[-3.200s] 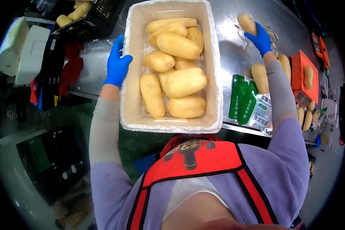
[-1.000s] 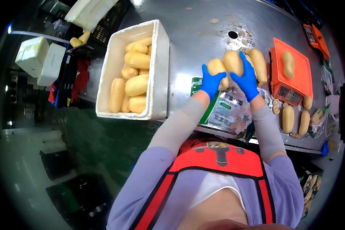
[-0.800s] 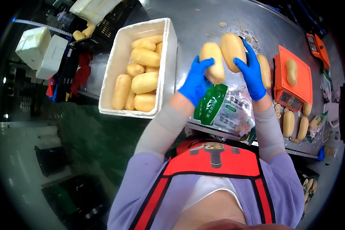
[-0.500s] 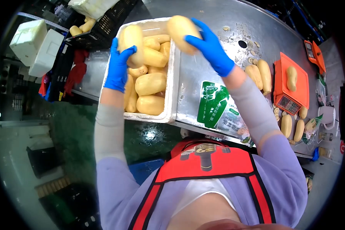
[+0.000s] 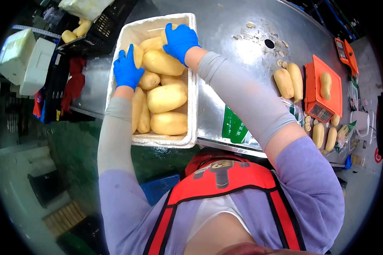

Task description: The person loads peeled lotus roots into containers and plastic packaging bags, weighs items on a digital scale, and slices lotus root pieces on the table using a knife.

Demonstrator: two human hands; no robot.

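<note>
My left hand (image 5: 128,71), in a blue glove, is inside the left side of a white foam box (image 5: 192,85). Its fingers curve over a pale peeled lotus root (image 5: 137,55). Toward the box's far right corner, my right hand (image 5: 181,41), also gloved in blue, grips another lotus root (image 5: 163,35), mostly hidden under the fingers. Several more lotus roots fill the box, among them a thick one (image 5: 167,98) in the middle and one (image 5: 169,123) at the near end.
On the steel table (image 5: 217,55) lie a green printed bag (image 5: 234,126), cut scraps near a drain hole (image 5: 269,43) and two lotus roots (image 5: 284,83). An orange scale (image 5: 323,85) bears one root. A black crate (image 5: 108,29) stands beyond the box at left.
Both hands came down into the box with their lotus roots, the right one moving left from above the box's right rim. My right forearm now covers part of the green bag.
</note>
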